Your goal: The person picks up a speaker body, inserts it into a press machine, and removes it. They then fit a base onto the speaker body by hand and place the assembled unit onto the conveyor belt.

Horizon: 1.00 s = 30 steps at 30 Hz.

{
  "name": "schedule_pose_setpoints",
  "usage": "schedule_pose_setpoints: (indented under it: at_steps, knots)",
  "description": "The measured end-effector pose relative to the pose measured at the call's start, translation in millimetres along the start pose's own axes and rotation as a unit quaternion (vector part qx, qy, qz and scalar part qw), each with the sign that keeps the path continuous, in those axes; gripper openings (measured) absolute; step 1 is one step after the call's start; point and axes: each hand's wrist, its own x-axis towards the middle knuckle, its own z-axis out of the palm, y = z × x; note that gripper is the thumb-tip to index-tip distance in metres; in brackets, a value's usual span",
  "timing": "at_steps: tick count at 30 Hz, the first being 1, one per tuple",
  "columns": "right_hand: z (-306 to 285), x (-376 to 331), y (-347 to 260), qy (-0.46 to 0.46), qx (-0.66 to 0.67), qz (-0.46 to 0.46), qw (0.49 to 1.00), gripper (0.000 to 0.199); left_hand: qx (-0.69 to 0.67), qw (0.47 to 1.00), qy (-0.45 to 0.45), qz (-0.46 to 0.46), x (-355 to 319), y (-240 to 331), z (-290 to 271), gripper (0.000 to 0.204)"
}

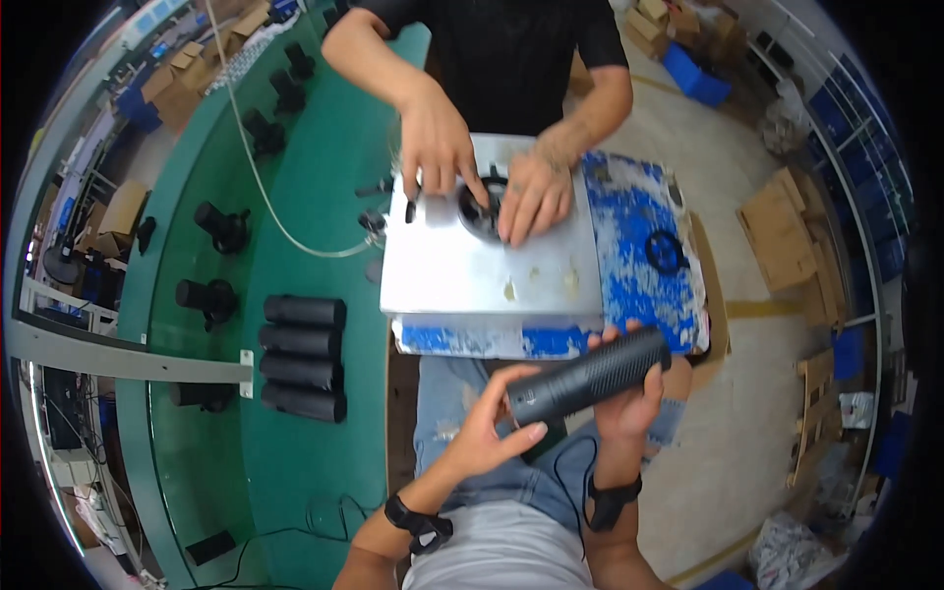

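Note:
A black cylindrical housing (590,379) with a dotted grid pattern is held at a tilt above my lap, its right end higher. My left hand (489,425) is closed around its lower left end, with the thumb extended below it. Around the right end wrap the fingers of my right hand (631,403), thumb along the side. Across from me, a person in a black shirt has both hands (536,192) on a round black part (482,208), which lies on a silver metal box (447,265).
Under the metal box is a worn blue-and-white board (629,305) bearing a black ring (665,253). Several black cylinders (305,342) lie in a row on the green bench (295,452) to my left. More black units (205,300) line its far-left side. A clear hose (258,187) crosses the bench.

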Motion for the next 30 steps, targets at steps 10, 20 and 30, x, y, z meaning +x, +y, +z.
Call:
schedule_pose_setpoints:
  at_steps: [10,20,30]
  knots:
    - [0.3,3.7,-7.6,-0.058,-0.14,0.061,0.987,0.091,0.075,0.994,-0.014,-0.072,-11.2,-18.3,-13.1,0.065]
    - [-14.4,5.5,-4.2,-0.042,-0.124,0.057,0.99,0.085,0.105,0.993,-0.008,-0.06,-4.6,-22.1,-12.5,0.068]
    - [10.7,49.6,-11.6,-0.16,0.053,-0.019,0.985,0.073,0.161,0.981,0.048,0.094,28.3,27.6,-9.6,0.076]
